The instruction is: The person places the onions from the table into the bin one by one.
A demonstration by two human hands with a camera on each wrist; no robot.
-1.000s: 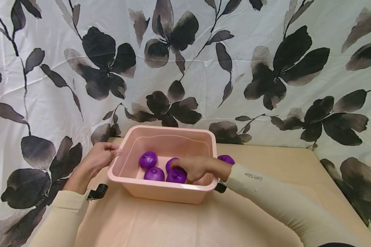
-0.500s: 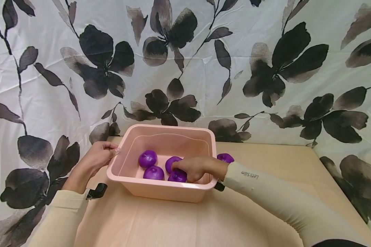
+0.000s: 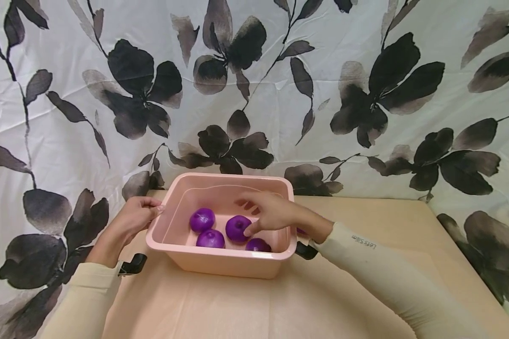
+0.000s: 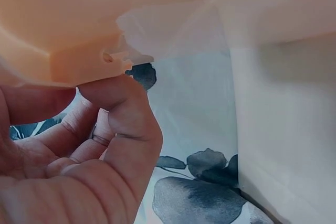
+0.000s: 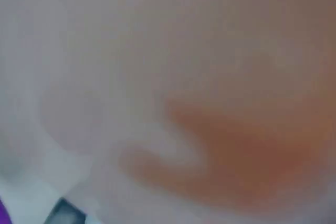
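Note:
A pink plastic tub [image 3: 220, 263] stands on the table, with several shiny purple balls [image 3: 202, 220] in it, some dimpled on top. My left hand [image 3: 137, 216] pinches the tub's left rim; in the left wrist view its thumb and bent forefinger [image 4: 128, 108] meet the tub's edge [image 4: 79, 64]. Inside the tub, my right hand [image 3: 275, 212] is spread with fingers apart, its thumb tip at the right side of one purple ball [image 3: 236, 229]. Another ball [image 3: 258, 245] lies below that hand, partly behind the front rim. The right wrist view is badly blurred, showing the fingers [image 5: 236, 156] apart.
One more purple ball [image 3: 301, 231] lies outside the tub on the right, mostly hidden by my right wrist. The table [image 3: 365, 212] has a tan cover. A white floral cloth [image 3: 297, 155] hangs close behind the tub.
My right hand has let go of the front purple ball, risen and spread its fingers. That ball now sits further right, and the ball behind it shows more fully. My left hand stays on the rim.

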